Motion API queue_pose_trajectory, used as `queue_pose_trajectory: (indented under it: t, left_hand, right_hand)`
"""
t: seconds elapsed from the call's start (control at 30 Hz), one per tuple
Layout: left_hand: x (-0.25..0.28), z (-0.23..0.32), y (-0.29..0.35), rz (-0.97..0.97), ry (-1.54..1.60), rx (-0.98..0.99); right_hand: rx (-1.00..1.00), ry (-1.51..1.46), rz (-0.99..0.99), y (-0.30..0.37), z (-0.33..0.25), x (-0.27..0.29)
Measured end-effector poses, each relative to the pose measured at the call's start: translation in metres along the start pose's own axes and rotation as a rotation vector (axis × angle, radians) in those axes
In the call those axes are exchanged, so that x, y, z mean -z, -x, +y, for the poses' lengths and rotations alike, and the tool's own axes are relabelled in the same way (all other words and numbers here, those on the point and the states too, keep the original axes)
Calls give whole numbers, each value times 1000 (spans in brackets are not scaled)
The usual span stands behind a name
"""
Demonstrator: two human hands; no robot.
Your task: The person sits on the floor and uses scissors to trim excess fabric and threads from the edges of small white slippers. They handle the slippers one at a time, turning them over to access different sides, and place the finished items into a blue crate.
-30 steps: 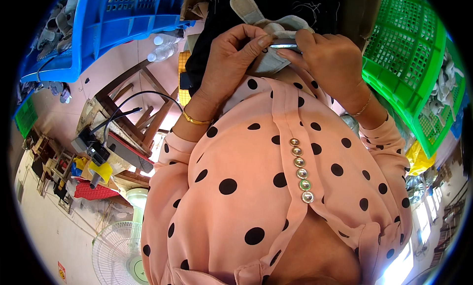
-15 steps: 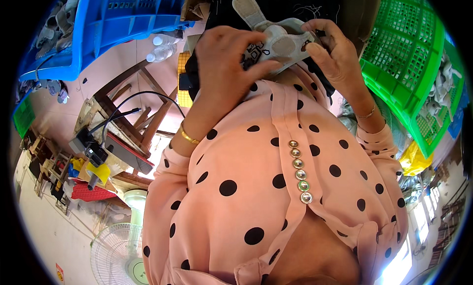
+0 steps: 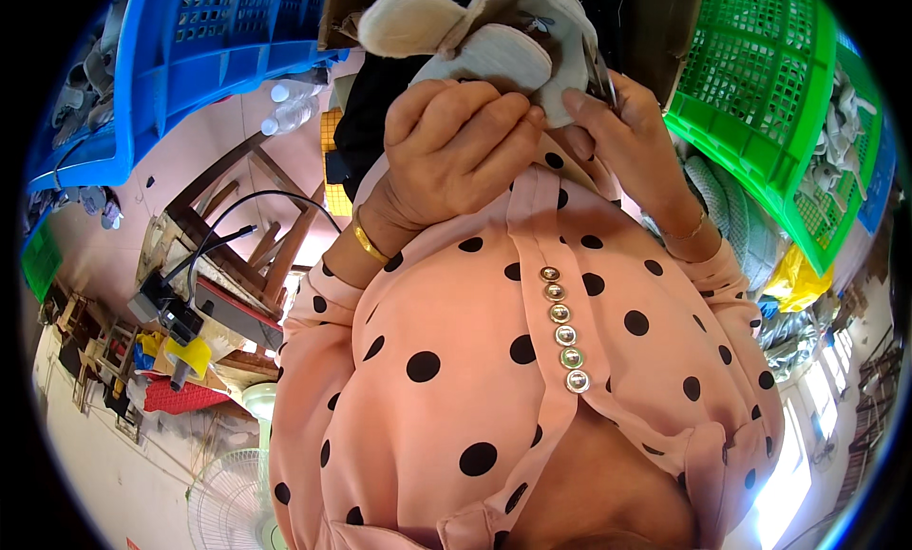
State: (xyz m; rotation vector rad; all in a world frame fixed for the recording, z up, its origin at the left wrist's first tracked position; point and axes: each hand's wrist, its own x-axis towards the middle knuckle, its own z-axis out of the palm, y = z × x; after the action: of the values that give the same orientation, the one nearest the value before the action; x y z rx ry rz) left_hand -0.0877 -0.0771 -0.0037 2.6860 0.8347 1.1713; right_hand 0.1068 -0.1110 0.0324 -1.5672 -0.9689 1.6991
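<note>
A pale grey-white shoe upper [image 3: 570, 32] with a long rounded strap [image 3: 413, 20] is held up at the top of the view, over a dark cloth on my lap. My left hand [image 3: 461, 151] is closed on its lower edge, knuckles facing up, and the fingertips are hidden. On the other side, my right hand [image 3: 632, 142] grips slim metal thread snips [image 3: 599, 73], partly hidden by the fingers. Their blades stand against the right edge of the upper. Inside the upper a small blue mark shows.
At the left is a blue plastic crate [image 3: 142, 85]; at the right a green crate [image 3: 750, 104] with pale straps [image 3: 836, 151] beside it. A wooden stool [image 3: 252, 203], clear plastic bottles [image 3: 285, 113], a black cable [image 3: 256, 191] and a fan [image 3: 233, 498] are lower left.
The upper has been turned and raised, showing more of its inside. My left hand, spread before, has curled onto its lower edge. The metal snips now show beside my right hand.
</note>
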Motion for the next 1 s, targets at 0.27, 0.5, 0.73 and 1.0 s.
queue_pose_trajectory:
  t: [0.27, 0.5, 0.73, 1.0]
  left_hand:
    - [4, -9, -7, 5, 198, 106]
    - [25, -32, -79, -193, 125, 189]
    - [5, -60, -75, -126, 300, 318]
    - [17, -19, -40, -140, 906, 1161]
  right_hand:
    - [134, 19, -97, -13, 1, 19]
    - [580, 835, -16, -36, -54, 36]
    - [675, 947, 116, -54, -80, 30]
    - [498, 529, 33, -48, -12, 16]
